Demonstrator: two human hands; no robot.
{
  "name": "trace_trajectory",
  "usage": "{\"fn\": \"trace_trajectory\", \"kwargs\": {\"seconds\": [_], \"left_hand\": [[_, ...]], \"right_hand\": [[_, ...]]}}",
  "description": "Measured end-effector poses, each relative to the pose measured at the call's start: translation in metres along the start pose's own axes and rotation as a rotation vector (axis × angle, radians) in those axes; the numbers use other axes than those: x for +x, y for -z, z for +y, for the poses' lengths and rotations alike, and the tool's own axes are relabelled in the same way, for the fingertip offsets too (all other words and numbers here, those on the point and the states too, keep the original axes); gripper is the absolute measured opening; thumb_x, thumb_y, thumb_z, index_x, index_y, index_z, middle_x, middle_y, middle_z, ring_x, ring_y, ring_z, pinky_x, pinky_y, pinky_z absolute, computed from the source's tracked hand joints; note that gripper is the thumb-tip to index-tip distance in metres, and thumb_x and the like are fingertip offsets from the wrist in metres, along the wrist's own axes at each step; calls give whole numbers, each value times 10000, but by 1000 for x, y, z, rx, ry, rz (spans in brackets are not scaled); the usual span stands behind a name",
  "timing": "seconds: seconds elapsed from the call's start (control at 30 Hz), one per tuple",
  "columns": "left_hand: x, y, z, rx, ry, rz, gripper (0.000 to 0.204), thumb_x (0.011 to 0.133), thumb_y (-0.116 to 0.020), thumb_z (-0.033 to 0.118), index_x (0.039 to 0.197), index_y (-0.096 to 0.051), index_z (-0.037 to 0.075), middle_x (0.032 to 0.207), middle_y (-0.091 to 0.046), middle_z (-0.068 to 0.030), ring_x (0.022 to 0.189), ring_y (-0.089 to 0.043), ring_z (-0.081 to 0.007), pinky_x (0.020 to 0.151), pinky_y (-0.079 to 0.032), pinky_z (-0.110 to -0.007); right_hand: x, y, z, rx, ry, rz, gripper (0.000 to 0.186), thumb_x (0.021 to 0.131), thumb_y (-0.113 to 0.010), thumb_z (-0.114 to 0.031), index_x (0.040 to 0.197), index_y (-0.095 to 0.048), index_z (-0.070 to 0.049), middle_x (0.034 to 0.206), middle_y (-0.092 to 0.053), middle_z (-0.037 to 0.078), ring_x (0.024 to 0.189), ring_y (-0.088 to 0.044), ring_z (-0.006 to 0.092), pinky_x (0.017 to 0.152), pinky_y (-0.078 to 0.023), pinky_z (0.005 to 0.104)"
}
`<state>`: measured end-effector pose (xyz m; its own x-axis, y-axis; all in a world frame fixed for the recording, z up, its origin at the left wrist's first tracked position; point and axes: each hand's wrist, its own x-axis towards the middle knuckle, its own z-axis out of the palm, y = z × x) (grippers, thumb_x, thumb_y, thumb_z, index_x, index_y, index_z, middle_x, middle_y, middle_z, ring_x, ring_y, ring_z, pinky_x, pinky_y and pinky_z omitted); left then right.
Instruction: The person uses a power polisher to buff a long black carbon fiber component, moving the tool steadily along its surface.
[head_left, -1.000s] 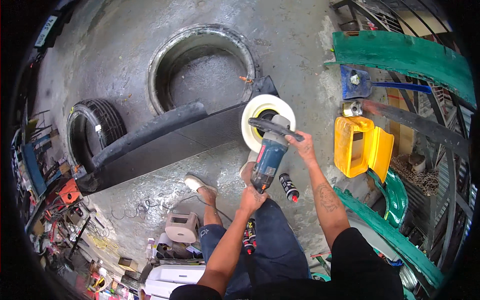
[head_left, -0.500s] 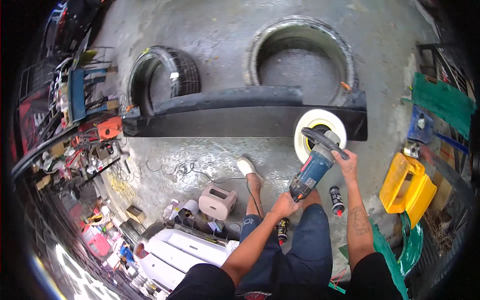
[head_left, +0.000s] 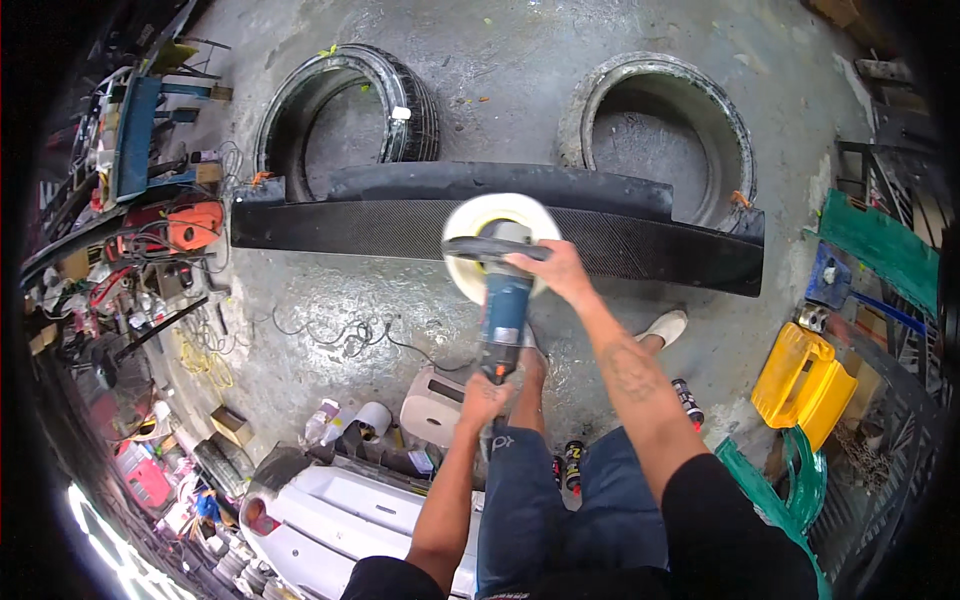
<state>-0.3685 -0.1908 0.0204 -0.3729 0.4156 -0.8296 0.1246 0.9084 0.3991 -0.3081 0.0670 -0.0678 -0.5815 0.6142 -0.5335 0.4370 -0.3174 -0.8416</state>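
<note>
The polisher (head_left: 507, 305) is gripped in closed hands, its rear by the left hand (head_left: 485, 400), its front handle by the right hand (head_left: 552, 266). The pad (head_left: 463, 272) is held over the panel (head_left: 650, 243), contact unclear. Two tires (head_left: 420, 120) are partly covered by the panel; the near floor (head_left: 300, 375) is cluttered by cord (head_left: 352, 338), stool (head_left: 428, 420) and bottles (head_left: 573, 466).

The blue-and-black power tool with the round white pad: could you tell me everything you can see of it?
The blue-and-black power tool has a long body, plastic-looking, with a pale label, a greyish head and a dark curved handle across the front. Its wide, round white pad has a yellowish inner ring. It points away from the person, left hand around the rear, right hand on the handle's right end. The pad overlaps the long black woven-patterned panel; contact and spinning cannot be told.
</note>
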Motion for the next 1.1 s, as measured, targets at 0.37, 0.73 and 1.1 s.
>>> {"fn": "trace_trajectory", "kwargs": {"seconds": [0.37,0.73,1.1], "left_hand": [[30,109,-72,-157,-16,259,330,768,-684,225,569,-519,19,542,-570,-86,480,-559,-176,460,-425,-371],[18,-9,-33,77,-110,92,426,718,-733,305,706,-588,-96,667,-628,-259,626,-640,-375,595,-501,-435],[-11,-167,83,320,-339,-243,384,713,-737,299,586,-594,-35,686,-643,-229,692,-655,-387,700,-532,-446]], "right_hand": [[68,-162,-73,120,72,-203,938,615,-840,-558,1212,-568,113,1160,-623,265,1082,-613,322,973,-462,367],[-3,2,-22,-80,25,101,696,651,-855,-483,1005,-676,90,936,-700,184,868,-660,212,795,-514,322],[-142,223,86,-96,-247,392,382,778,-783,-336,890,-686,16,760,-668,20,694,-559,91,658,-465,268]]}}
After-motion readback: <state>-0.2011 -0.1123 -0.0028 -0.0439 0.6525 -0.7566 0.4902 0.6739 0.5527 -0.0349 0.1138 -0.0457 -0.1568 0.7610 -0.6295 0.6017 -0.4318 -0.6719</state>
